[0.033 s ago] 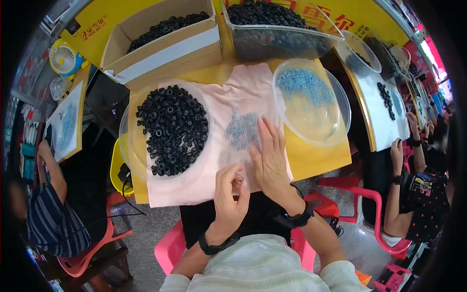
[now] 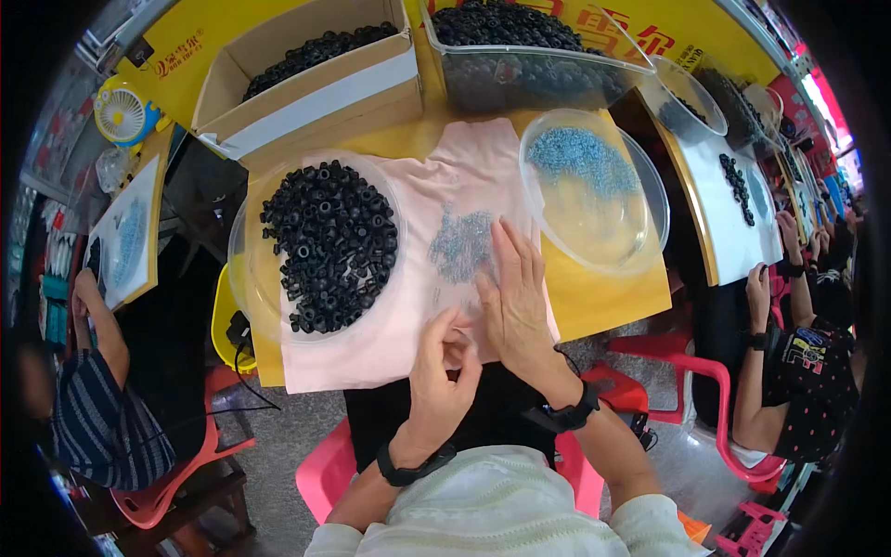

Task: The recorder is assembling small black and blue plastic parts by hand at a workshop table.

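Note:
My right hand (image 2: 520, 311) lies flat on a pink cloth (image 2: 362, 364), fingers stretched out. Its fingertips are beside a loose patch of small blue-grey pieces (image 2: 461, 246), too fine for me to name. Just left of it, my left hand (image 2: 445, 376) is curled above the cloth's front edge, thumb and fingers drawn together; whatever they hold, if anything, is hidden. On the cloth's left half, a clear round tub (image 2: 243, 299) holds many short black ring-shaped parts (image 2: 334, 246). To the right, another clear tub (image 2: 599, 255) contains more of the small bluish pieces (image 2: 580, 162).
At the back of the yellow table (image 2: 617, 304) stand a cardboard box (image 2: 316, 111) and a clear bin (image 2: 529, 88), both full of black parts. People sit at neighbouring tables on both sides. A small yellow fan (image 2: 121, 113) is at the far left.
My left hand has shifted very slightly, and its fingers have moved a little. My right hand stays in almost the same place on the cloth.

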